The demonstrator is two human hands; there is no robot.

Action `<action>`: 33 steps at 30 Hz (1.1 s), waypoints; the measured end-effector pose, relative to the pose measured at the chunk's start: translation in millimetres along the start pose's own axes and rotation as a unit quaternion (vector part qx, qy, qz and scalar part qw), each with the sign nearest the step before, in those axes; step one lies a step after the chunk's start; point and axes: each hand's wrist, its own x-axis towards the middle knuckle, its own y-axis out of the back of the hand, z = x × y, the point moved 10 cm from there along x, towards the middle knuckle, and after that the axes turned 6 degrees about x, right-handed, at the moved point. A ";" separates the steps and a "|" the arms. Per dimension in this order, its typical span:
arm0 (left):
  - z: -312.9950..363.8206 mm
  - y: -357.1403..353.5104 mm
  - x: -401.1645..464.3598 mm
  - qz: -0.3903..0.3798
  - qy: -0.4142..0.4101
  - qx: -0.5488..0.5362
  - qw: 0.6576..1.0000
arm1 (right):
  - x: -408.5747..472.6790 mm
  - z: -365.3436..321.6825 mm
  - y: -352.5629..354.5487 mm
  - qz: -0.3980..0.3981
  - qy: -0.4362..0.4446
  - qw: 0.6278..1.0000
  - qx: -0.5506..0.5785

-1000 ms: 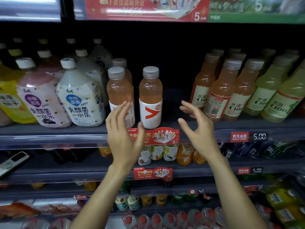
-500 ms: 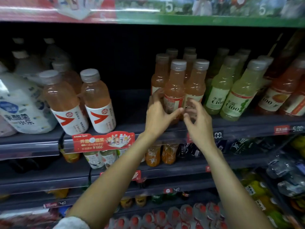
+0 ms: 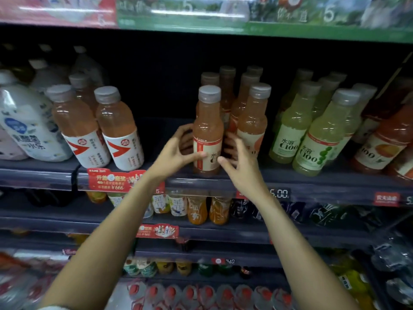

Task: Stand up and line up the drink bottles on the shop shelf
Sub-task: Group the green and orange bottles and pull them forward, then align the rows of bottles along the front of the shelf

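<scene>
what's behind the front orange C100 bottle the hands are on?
Behind the front orange bottle stand more orange bottles in a row; only their caps and shoulders show. Left hand and right hand grip its label; the row's depth is hidden.

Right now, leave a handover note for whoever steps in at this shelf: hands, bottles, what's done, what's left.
Left hand: grips the front pink-orange plastic bottle with the grey cap from its left side.
Right hand: fingers curled round the same bottle's right side.
That bottle stands upright at the front edge of the dark shelf, ahead of its row of matching pink-orange bottles.
Done: the pale green bottles to the right and the white-labelled orange bottles with red arrows to the left all stand upright.
Left: probably square the held bottle with its neighbour, label forward, then release.
</scene>
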 end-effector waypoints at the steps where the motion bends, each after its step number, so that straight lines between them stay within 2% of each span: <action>1: -2.0 8.4 -2.1 -0.007 0.005 -0.002 1.000 | 2.8 1.1 -8.2 -0.021 -0.013 0.999 0.025; 6: 3.3 39.2 -13.9 0.064 -0.004 0.101 0.993 | 19.2 3.2 -27.2 0.011 -0.034 0.998 -0.060; 9: 10.1 41.1 -21.0 0.127 0.000 0.165 0.978 | 24.6 -0.9 -50.5 0.023 -0.044 0.996 -0.071; 12: 14.0 58.5 -24.8 0.213 -0.022 0.175 0.961 | 28.5 -4.5 -72.1 0.037 -0.055 0.994 -0.087; 15: 13.6 73.6 -27.4 0.254 -0.037 0.211 0.943 | 30.2 -9.4 -87.3 0.037 -0.036 0.996 -0.072; 25: 21.0 83.6 -38.3 0.242 -0.060 0.293 0.923 | 26.3 -7.5 -98.0 0.054 -0.020 0.997 -0.058; 30: 25.9 84.2 -42.1 0.250 -0.059 0.297 0.919 | 24.7 -9.4 -93.0 -0.005 -0.011 0.997 -0.076; 31: 26.1 84.5 -41.6 0.245 -0.059 0.293 0.922 | 25.4 -10.4 -82.0 0.000 -0.007 0.996 -0.093; 33: 26.9 85.8 -41.1 0.240 -0.062 0.282 0.927 | 27.5 -13.5 -48.4 0.066 -0.004 0.990 -0.125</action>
